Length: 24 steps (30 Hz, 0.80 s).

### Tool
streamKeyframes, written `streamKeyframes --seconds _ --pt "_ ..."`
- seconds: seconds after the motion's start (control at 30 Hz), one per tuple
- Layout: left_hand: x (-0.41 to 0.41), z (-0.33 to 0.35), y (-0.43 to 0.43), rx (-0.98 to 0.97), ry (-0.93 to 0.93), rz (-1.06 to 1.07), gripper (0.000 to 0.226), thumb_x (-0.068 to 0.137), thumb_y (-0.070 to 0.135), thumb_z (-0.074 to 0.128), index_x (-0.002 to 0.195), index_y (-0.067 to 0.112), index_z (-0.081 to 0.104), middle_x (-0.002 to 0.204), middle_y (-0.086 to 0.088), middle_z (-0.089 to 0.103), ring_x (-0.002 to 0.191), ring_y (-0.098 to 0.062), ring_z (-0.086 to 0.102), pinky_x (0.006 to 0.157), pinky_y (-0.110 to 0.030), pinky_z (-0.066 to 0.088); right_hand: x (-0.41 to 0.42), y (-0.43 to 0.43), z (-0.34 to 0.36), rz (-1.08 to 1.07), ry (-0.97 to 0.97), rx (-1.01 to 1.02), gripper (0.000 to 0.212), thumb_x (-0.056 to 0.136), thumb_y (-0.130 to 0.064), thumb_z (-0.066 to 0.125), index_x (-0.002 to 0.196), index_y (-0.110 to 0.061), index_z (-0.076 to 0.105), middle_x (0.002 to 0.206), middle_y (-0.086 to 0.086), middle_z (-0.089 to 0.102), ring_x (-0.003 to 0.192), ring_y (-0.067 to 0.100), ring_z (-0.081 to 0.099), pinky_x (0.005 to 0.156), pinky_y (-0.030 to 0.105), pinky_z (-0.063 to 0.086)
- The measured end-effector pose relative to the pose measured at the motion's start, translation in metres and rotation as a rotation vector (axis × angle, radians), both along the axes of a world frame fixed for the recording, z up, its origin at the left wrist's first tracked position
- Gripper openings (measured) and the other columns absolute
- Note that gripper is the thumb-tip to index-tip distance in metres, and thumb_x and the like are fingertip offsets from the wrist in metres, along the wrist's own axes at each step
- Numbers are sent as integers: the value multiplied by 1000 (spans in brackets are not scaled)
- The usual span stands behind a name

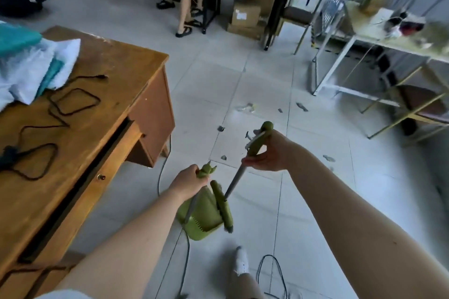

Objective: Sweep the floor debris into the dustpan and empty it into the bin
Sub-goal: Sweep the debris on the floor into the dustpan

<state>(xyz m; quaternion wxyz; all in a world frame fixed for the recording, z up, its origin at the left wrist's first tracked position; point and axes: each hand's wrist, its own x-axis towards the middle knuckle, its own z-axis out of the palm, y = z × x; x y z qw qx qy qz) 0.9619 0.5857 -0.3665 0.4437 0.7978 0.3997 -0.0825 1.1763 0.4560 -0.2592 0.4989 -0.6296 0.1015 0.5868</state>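
My left hand grips the green top of the dustpan handle. The green dustpan hangs below it, just above the white tiled floor. My right hand holds the broom's green grip, and its grey shaft slants down to the green broom head, which rests against the dustpan's right side. Small grey scraps of debris lie on the tiles ahead: one scrap near the desk corner, crumpled pieces farther off, and other bits to the right. No bin is visible.
A wooden desk with cloths and black cables stands at left. A grey cable runs over the floor under the dustpan. White and gold frame tables stand at right. Another person's legs and cardboard boxes are at the back.
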Motion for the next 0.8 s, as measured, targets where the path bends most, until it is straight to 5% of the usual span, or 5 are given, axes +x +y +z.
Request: streamKeyframes --seconds 0.13,0.33,0.47,0.6,0.8 --pt "49 -5 11 18 37 -5 28 88 45 53 99 19 54 86 0 63 77 -14 59 56 -29 40 40 7 -16 -78 -27 71 8 95 -7 52 101 -7 57 101 13 57 85 28 60 78 40 59" --pt "130 -14 31 116 100 13 28 93 42 51 99 14 51 89 -4 61 77 -19 59 55 -31 37 135 16 -33 -106 161 -102 23 89 7 55 111 6 51 123 32 48 76 30 64 46 31 59" --pt "190 -9 39 193 117 -2 28 95 41 50 99 13 51 88 -6 61 78 -24 59 57 -32 39 200 13 -42 -56 157 -160 10 91 6 50 101 7 50 89 28 60 63 26 62 45 26 57" --pt "254 -2 51 246 111 -4 26 94 43 50 94 17 49 81 0 57 73 -21 56 55 -31 37 275 12 -42 -150 188 -195 16 74 3 45 82 -11 43 61 10 46 36 18 44 31 17 36" --pt "338 1 88 279 105 14 22 94 41 50 94 19 48 73 6 53 64 -14 54 49 -29 35 361 51 -47 -80 193 -169 13 89 -7 49 78 -12 42 57 6 37 30 18 43 31 20 38"
